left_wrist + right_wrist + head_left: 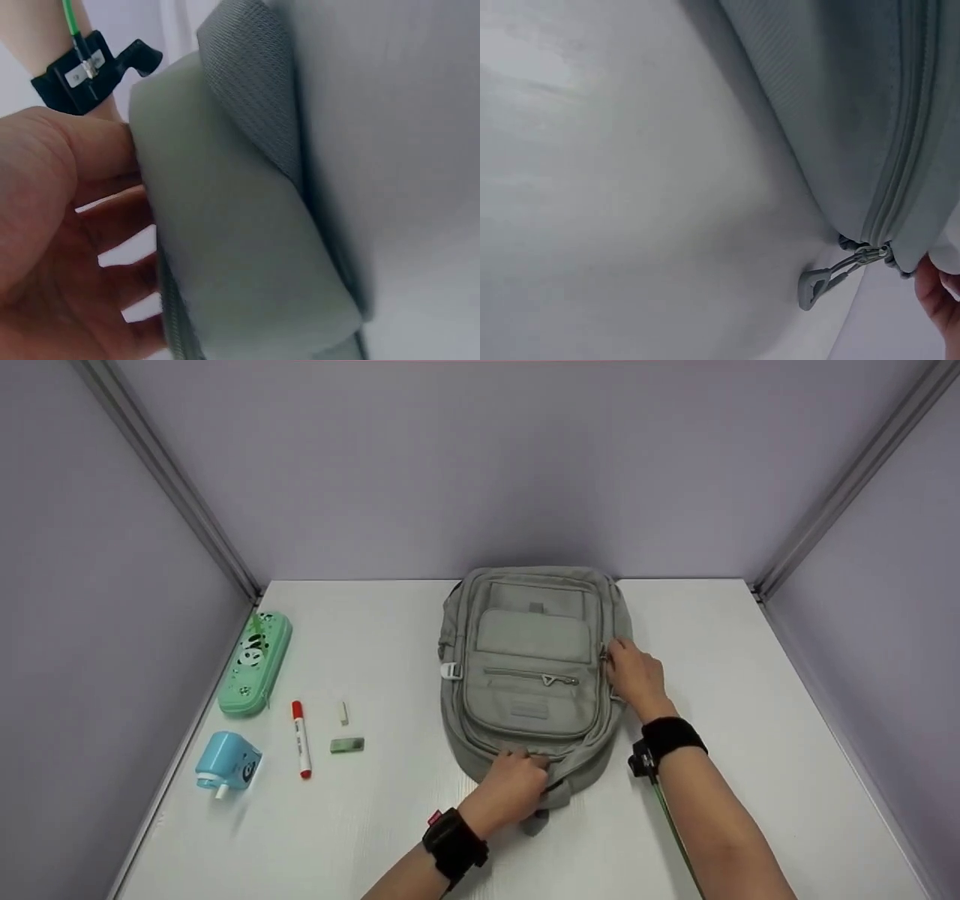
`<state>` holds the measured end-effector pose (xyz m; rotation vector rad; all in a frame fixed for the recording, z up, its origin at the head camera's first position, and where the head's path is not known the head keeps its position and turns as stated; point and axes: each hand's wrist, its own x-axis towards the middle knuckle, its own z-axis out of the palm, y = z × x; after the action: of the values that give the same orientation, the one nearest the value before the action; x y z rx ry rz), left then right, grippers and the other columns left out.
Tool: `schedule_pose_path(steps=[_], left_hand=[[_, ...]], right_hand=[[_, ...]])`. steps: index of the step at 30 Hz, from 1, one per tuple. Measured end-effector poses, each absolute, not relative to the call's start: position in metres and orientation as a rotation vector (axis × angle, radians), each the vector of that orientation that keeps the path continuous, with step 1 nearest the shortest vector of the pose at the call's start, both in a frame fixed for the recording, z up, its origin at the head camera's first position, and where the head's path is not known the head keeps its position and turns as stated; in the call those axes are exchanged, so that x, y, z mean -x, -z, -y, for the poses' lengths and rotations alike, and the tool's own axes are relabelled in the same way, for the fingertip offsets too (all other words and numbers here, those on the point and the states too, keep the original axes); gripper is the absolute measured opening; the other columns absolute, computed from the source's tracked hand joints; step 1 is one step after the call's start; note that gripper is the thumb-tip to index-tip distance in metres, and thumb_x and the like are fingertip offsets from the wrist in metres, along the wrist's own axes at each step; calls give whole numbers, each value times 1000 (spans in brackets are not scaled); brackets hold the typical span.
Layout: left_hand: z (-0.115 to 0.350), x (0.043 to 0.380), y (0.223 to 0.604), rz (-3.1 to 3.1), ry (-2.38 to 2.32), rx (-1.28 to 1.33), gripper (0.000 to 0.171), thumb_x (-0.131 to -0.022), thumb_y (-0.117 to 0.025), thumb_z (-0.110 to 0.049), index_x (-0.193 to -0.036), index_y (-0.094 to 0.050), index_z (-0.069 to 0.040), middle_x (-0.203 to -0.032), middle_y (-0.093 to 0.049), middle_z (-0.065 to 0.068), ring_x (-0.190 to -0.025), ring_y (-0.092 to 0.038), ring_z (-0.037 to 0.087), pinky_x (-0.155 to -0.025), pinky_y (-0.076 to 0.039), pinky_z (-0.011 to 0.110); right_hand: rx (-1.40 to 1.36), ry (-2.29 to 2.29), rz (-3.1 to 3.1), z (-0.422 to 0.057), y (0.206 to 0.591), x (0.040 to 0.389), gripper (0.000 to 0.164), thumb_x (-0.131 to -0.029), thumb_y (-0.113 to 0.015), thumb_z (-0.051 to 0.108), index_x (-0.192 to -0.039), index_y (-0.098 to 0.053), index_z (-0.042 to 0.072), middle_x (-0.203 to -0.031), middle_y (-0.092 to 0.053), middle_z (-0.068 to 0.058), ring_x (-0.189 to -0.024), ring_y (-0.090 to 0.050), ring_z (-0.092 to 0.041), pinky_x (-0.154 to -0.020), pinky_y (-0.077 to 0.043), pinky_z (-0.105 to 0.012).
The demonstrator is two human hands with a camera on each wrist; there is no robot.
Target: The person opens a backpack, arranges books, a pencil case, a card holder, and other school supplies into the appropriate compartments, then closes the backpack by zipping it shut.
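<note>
A grey-green backpack (534,634) lies front side up on the white table. At its near edge my left hand (514,784) grips the fabric; in the left wrist view the thumb and fingers of that hand (67,225) hold the edge of a padded grey-green panel (225,195). My right hand (636,671) is at the backpack's right side, its fingertips pinching the fabric by the zipper. The right wrist view has a zipper pull (814,289) hanging free beside the fingers (934,292) at the end of the zipper seam (900,165).
Along the table's left lie a green panda pencil case (255,664), a blue panda-printed pencil sharpener or similar small device (227,760), a red-capped white marker (301,739), a small whitish block (343,713) and a small green block (347,745). Grey panels (375,472) enclose the table's back and sides.
</note>
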<state>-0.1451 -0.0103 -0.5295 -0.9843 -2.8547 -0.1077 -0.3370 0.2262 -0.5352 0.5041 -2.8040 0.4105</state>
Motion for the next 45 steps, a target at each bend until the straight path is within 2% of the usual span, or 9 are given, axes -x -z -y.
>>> schedule_pose_path(steps=[2, 6, 9, 14, 23, 32, 37, 43, 45], left_hand=[[7, 143, 530, 2850, 81, 979, 9, -86, -74, -22, -80, -75, -16, -90, -67, -3, -77, -61, 21, -63, -52, 37], [2, 143, 534, 2803, 16, 962, 12, -86, -75, -25, -78, -75, -15, -84, -67, -1, -71, -60, 19, -59, -51, 31], [1, 145, 538, 2778, -28, 963, 14, -89, -72, -27, -83, -72, -14, -84, -65, 0, -71, -59, 19, -63, -50, 30], [1, 149, 542, 2764, -47, 963, 11, -90, -71, -22, -87, -66, -13, -84, -63, -1, -71, -58, 19, -64, -50, 29], [-1, 153, 546, 2777, -126, 965, 4, -92, -66, -11, -89, -63, -12, -90, -65, 1, -72, -60, 17, -71, -48, 29], [-1, 165, 551, 2804, -43, 913, 3, -93, -64, -9, -91, -62, -10, -90, -63, 2, -75, -56, 19, -68, -49, 30], [-1, 168, 551, 2818, -23, 910, 3, -93, -64, -7, -92, -63, -10, -88, -63, 2, -73, -55, 20, -67, -49, 31], [0, 167, 550, 2786, -15, 912, 3, -92, -63, -6, -91, -62, -9, -87, -63, 2, -73, -54, 21, -63, -50, 31], [1, 167, 549, 2790, -10, 925, 4, -92, -64, -5, -93, -62, -9, -89, -63, 3, -75, -55, 21, -66, -50, 31]], right_hand=[[-501, -391, 2783, -225, 534, 335, 10, -92, -63, 6, -86, -56, 2, -85, -56, -13, -59, -55, -34, -51, -46, -48], [-479, -461, 2773, -223, 529, 332, 13, -94, -60, 7, -82, -62, 2, -77, -61, -14, -63, -60, -35, -54, -48, -48], [-472, -479, 2822, -222, 528, 330, 16, -97, -57, 9, -96, -70, 0, -86, -68, -18, -72, -64, -38, -61, -51, -50], [-493, -425, 2921, -223, 530, 324, 27, -98, -56, 8, -120, -69, 1, -104, -68, -23, -86, -65, -42, -71, -53, -52], [-452, -487, 2910, -221, 525, 318, 19, -97, -56, 7, -98, -73, -1, -86, -68, -23, -73, -65, -41, -61, -50, -52], [-380, -522, 3048, -219, 524, 317, 29, -104, -44, 12, -112, -66, -6, -96, -65, -27, -86, -64, -43, -71, -50, -52], [-387, -471, 3105, -219, 524, 313, 23, -98, -50, 6, -105, -71, -3, -97, -66, -26, -83, -65, -40, -68, -51, -50], [-436, -452, 3084, -220, 521, 307, 20, -94, -55, 7, -91, -73, -2, -84, -66, -26, -73, -64, -40, -61, -50, -51], [-440, -475, 3093, -221, 519, 304, 20, -93, -56, 7, -92, -73, -3, -84, -66, -27, -71, -64, -40, -60, -49, -51]])
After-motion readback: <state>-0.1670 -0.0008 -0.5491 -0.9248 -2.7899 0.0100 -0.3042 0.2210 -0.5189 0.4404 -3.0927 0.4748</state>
